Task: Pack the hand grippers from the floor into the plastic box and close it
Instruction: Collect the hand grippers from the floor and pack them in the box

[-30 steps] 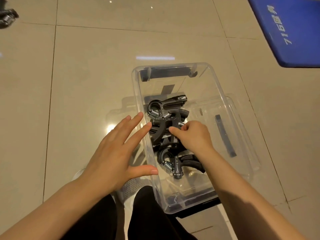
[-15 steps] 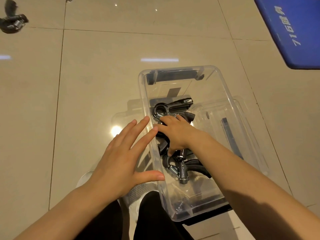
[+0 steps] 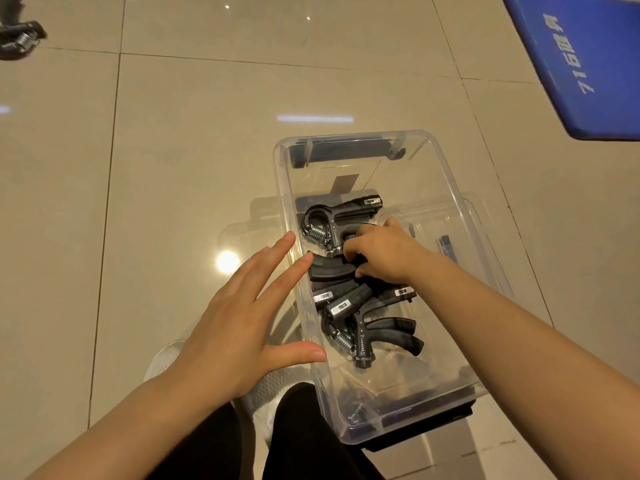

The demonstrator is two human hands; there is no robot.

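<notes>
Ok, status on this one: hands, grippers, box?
Left hand open by box wall. Right hand inside plastic box, arranging hand grippers. One stray gripper on floor; box unlidded.

Your clear plastic box (image 3: 446, 161) holds black hand grippers (image 3: 349, 292) with silver springs and silver tags; beyond the box, beige floor tiles (image 3: 173, 150) and a blue mat (image 3: 588, 57) with pale lettering

Glossy beige floor tiles (image 3: 194, 161) reflect ceiling lights, with a blue mat (image 3: 585, 57) at the far right.
</notes>
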